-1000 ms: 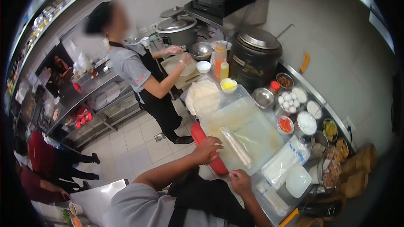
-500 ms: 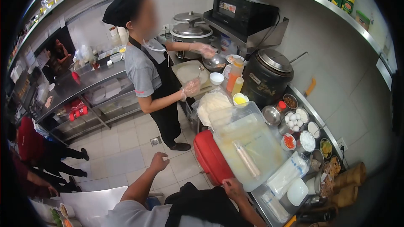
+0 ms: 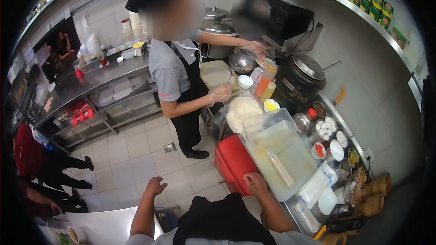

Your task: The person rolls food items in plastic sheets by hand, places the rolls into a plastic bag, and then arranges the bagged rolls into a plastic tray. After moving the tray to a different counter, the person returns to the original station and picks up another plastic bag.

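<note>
My left hand (image 3: 156,186) hangs over the tiled floor to the left of my black apron (image 3: 220,222), fingers apart and holding nothing. On the right, my right hand (image 3: 255,184) is beside the front edge of the red container (image 3: 234,161), its fingers curled; whether anything is in them is too small to tell. Just right of that hand lies a large translucent tray (image 3: 281,149) on the counter, with a wrapped roll (image 3: 280,168) on it. White plastic-wrapped packs (image 3: 319,182) lie further right, near a white bowl (image 3: 327,201).
A gloved co-worker (image 3: 170,72) stands ahead at the counter, near a metal bowl (image 3: 243,62) and squeeze bottles (image 3: 265,80). A black pot (image 3: 299,79) and ingredient bowls (image 3: 336,149) line the wall. Other people (image 3: 32,154) stand at the left.
The view has shifted, so the counter and co-worker sit further right. My left hand has moved left and down in view, and my right hand is higher. The co-worker's far gloved hand has moved right.
</note>
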{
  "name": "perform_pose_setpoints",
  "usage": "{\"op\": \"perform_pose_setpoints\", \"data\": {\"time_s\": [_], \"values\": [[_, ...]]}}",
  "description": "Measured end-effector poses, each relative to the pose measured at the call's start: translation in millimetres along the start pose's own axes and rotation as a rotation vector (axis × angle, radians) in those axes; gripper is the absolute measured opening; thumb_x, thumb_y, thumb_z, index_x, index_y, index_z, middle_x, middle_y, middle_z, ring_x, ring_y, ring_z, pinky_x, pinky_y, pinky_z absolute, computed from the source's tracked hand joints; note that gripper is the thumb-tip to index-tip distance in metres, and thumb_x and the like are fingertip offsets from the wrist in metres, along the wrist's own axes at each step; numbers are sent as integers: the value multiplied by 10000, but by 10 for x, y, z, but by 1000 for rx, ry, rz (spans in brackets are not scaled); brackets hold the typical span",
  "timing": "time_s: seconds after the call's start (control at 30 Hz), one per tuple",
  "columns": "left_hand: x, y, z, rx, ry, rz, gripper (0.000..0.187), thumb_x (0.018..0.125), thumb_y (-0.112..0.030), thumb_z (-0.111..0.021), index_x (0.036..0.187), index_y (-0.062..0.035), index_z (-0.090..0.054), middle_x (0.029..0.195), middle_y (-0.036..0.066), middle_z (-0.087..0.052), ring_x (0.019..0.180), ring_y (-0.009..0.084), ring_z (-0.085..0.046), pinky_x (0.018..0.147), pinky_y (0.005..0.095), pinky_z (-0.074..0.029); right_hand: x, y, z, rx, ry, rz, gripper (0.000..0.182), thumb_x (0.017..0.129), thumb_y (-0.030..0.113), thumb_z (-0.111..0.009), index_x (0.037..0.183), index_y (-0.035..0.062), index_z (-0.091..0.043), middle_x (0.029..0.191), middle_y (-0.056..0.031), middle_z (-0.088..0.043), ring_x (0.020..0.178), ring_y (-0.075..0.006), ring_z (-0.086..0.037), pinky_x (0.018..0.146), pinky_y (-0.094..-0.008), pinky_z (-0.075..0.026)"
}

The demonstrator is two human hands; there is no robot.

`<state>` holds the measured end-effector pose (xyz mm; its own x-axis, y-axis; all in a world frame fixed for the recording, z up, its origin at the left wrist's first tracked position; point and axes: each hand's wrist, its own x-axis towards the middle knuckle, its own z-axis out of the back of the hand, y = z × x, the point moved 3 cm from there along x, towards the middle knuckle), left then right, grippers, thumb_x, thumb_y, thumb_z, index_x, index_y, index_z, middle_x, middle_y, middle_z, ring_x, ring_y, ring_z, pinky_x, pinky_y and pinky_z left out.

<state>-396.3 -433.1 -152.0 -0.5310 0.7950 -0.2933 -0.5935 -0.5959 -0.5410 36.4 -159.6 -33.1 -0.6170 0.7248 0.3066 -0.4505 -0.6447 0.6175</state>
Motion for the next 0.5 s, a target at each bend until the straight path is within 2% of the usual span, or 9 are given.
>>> {"op": "perform_pose_setpoints", "data": {"time_s": [0.1,0.17,0.3,0.5], "values": [[-178,194,116,37,-4,42,535,804,-404,-734,1161,-8,-692,1127,226,-684,1095,362,-625,973,443,-500,106,136,-129,-3,16,19,140,863,177,-691,925,54,-714,869,-151,-690,797,-328,-667,727,-407,-531],[-261,300,167,0,8,148,556,797,-416,-742,1166,-4,-687,1151,226,-676,1113,357,-625,976,436,-503,167,227,-212,14,130,-52,157,876,212,-678,929,70,-718,878,-141,-689,829,-332,-666,740,-416,-530],[-379,475,176,8,29,193,586,799,-420,-748,1202,-3,-667,1165,228,-674,1119,362,-633,980,436,-506,207,406,-334,-23,199,-57,142,869,191,-645,906,64,-697,905,-136,-699,889,-333,-671,765,-431,-533],[-540,529,123,-51,25,260,636,811,-422,-746,1278,-11,-617,1162,234,-679,1088,372,-653,979,434,-512,112,251,-611,25,301,-46,161,869,222,-649,911,76,-701,908,-138,-704,875,-329,-679,763,-428,-533]]}}
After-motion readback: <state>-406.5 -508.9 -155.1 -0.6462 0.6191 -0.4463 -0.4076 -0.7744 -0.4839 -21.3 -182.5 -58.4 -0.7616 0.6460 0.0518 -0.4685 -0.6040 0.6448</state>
